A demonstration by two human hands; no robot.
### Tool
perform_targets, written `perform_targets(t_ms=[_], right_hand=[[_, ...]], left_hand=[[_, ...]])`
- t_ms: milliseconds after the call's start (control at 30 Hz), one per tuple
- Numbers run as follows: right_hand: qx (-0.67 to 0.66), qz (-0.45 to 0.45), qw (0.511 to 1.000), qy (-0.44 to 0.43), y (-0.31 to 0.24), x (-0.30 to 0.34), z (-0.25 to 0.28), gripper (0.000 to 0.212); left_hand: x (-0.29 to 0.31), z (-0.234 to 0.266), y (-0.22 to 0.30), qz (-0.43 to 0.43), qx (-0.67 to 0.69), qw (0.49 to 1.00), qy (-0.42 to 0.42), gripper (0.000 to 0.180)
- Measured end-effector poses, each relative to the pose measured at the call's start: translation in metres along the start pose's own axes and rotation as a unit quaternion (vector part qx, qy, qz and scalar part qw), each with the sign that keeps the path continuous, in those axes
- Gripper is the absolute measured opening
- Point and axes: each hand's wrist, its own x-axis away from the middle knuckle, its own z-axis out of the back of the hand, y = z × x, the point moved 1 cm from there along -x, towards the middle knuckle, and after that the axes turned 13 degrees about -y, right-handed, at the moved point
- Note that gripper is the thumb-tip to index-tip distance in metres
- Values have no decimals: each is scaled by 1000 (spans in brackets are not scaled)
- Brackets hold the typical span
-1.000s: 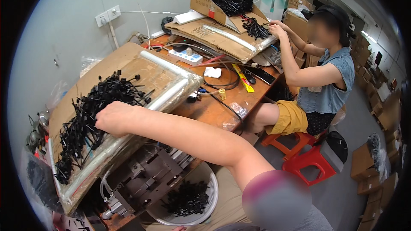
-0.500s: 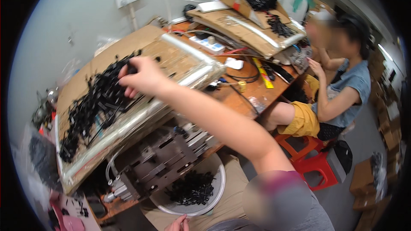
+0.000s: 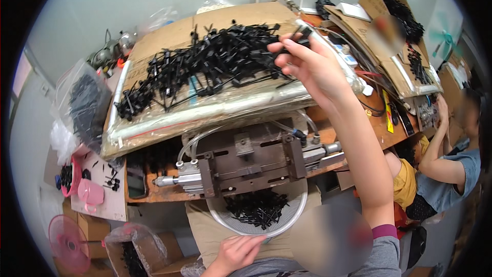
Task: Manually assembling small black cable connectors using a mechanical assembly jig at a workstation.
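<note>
My right hand (image 3: 307,64) reaches out over a sloped cardboard tray (image 3: 169,38) heaped with black plastic parts (image 3: 205,64). Its fingers pinch a small black part (image 3: 302,33) at the heap's right end. My left hand (image 3: 236,254) rests low at the near rim of a white round bowl (image 3: 294,213), which holds more black parts (image 3: 256,208) on my lap. Between tray and bowl sits a grey metal press fixture (image 3: 246,161) with clear air hoses.
Another person sits at the right (image 3: 451,164) working at the same bench. Cardboard boxes with black parts (image 3: 405,15) stand at the back right. A plastic bag of parts (image 3: 84,102), a pink cup (image 3: 89,192) and a pink fan (image 3: 66,236) are at the left.
My view has swung left and down onto the tray. My right hand has moved from the heap's left part to its right end and now pinches a black part.
</note>
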Motion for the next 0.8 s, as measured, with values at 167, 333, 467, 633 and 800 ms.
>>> perform_targets(t_ms=[167, 333, 467, 633, 800], right_hand=[[-57, -41, 996, -54, 12, 44, -21, 17], [-77, -168, 980, -73, 25, 101, -62, 17], [-100, -211, 970, -75, 45, 136, -78, 15], [-130, -253, 956, -72, 64, 149, -76, 13], [-107, -259, 957, -71, 66, 158, -74, 13]], left_hand=[[-45, 31, 12, -71, 0, 986, 151, 50], [-80, 84, 18, -45, -133, 966, 217, 53], [-92, 85, 16, -56, -136, 979, 141, 41], [-80, 64, 1, -88, -133, 984, 78, 36], [-73, 59, -3, -104, -102, 987, 64, 31]])
